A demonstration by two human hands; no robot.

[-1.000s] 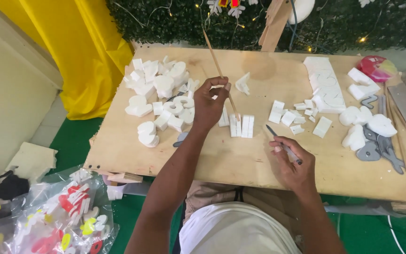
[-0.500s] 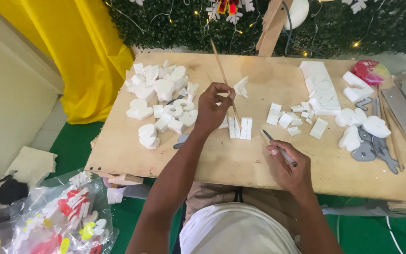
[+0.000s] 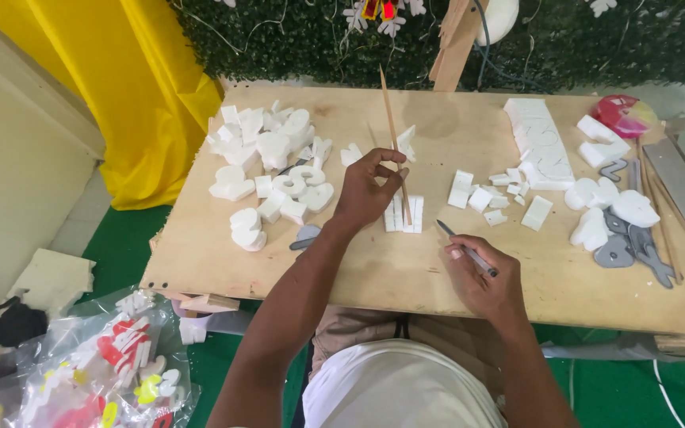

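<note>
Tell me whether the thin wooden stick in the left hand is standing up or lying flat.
Standing up, slightly tilted. The thin wooden stick is pinched by the left hand, its lower end on the white foam blocks.

A plywood board serves as the worktable, resting on wooden battens above a green floor. Behind it runs a dark green artificial hedge wall strung with small warm fairy lights and white paper flowers. A bright yellow curtain hangs at the left, beside a cream wall. A wooden post leans against the hedge. Light is even and soft
</note>
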